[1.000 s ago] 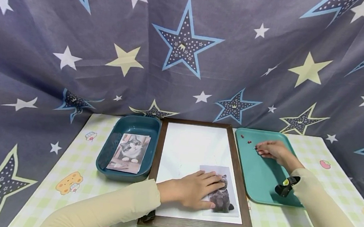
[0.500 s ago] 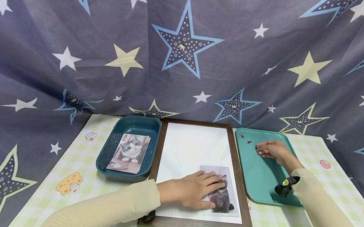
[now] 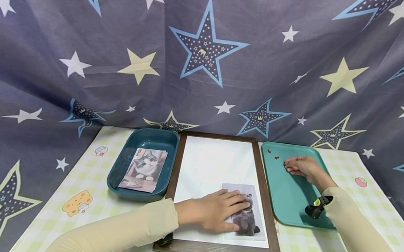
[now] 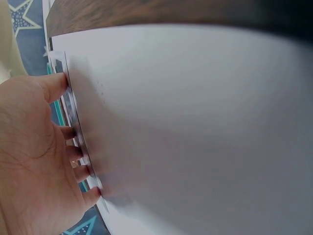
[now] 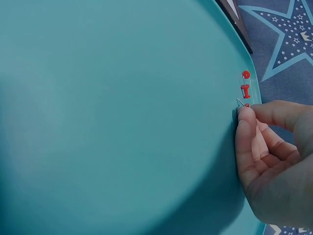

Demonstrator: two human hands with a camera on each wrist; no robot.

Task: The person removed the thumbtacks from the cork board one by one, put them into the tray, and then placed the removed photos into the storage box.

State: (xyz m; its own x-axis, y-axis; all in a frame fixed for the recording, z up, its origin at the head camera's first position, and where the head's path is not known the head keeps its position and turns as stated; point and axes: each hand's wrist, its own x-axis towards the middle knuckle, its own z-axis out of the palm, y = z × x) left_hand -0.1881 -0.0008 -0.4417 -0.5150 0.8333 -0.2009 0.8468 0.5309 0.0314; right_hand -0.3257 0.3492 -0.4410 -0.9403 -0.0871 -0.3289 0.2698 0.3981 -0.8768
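Note:
My left hand (image 3: 217, 210) lies with spread fingers on a photo of a grey cat (image 3: 245, 221), on the lower right of the white framed board (image 3: 207, 163). In the left wrist view, the fingertips of that hand (image 4: 41, 152) rest along the photo's edge. Over the green tray (image 3: 283, 200), my right hand (image 3: 304, 168) pinches a red push pin (image 5: 247, 105) between thumb and forefinger. Its needle pokes out past the fingertips in the right wrist view; most of its head is hidden. Two more red push pins (image 5: 245, 91) lie beside the fingertips on the tray.
Left of the board stands a dark teal bin (image 3: 115, 180) with a small stack of photos (image 3: 143, 171), a grey-and-white cat on top. The board's brown wooden frame (image 3: 218, 250) sits close to the tray. A star-patterned curtain (image 3: 175, 98) hangs behind the checked tablecloth (image 3: 82, 171).
The fingers of my right hand have shifted very slightly around the push pin, whose needle showed more clearly a second ago. My left hand has stayed put on the photo.

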